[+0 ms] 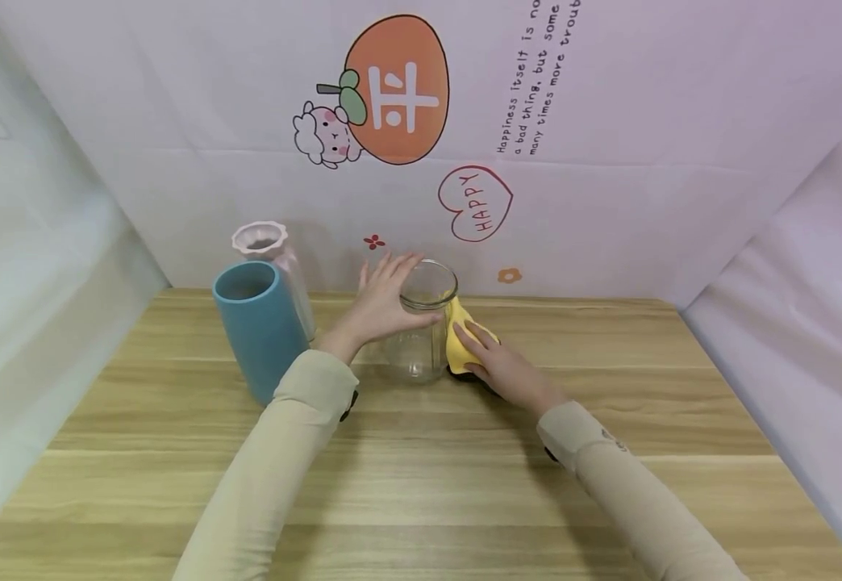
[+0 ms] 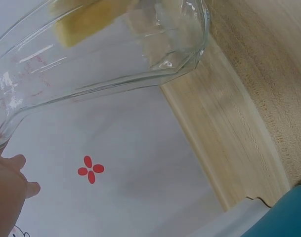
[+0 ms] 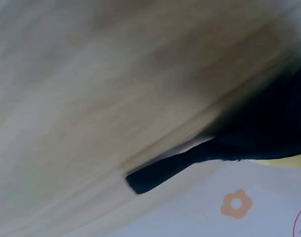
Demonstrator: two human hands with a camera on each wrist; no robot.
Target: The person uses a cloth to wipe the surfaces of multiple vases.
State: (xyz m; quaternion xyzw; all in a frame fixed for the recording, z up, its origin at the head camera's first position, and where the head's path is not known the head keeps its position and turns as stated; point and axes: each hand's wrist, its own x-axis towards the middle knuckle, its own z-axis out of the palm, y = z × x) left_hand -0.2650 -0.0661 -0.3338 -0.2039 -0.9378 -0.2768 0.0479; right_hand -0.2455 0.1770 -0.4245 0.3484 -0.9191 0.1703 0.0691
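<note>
Blue vase (image 1: 264,347): upright on the left of the table (image 1: 421,492), its mouth uncovered; neither hand touches it.
Pale pink vase (image 1: 295,282): stands just behind the blue one, fluted at the rim; whether the two touch, I cannot tell.
Left hand (image 1: 380,307): spread wide round the upper part of the glass jar, thumb across the front, fingers by the rim's left and far side; it appears to be steadying it.
Glass jar (image 1: 417,355): upright near the table's back edge, between the two hands, clear enough to show yellow through its wall in the left wrist view.
Yellow cloth (image 1: 457,353): bunched against the jar's right side, with a black part (image 3: 269,128) beneath that ends in a strap-like tip.
Right hand (image 1: 504,367): fingers closed over the cloth, holding it to the glass; the right wrist view hides most of the grip.
Step in hand: probably wiping the jar's outer wall while the other hand braces it.
Next move: likely calls for light pressure along the glass and a firm left hold, since a one-sided push could tip the jar.
</note>
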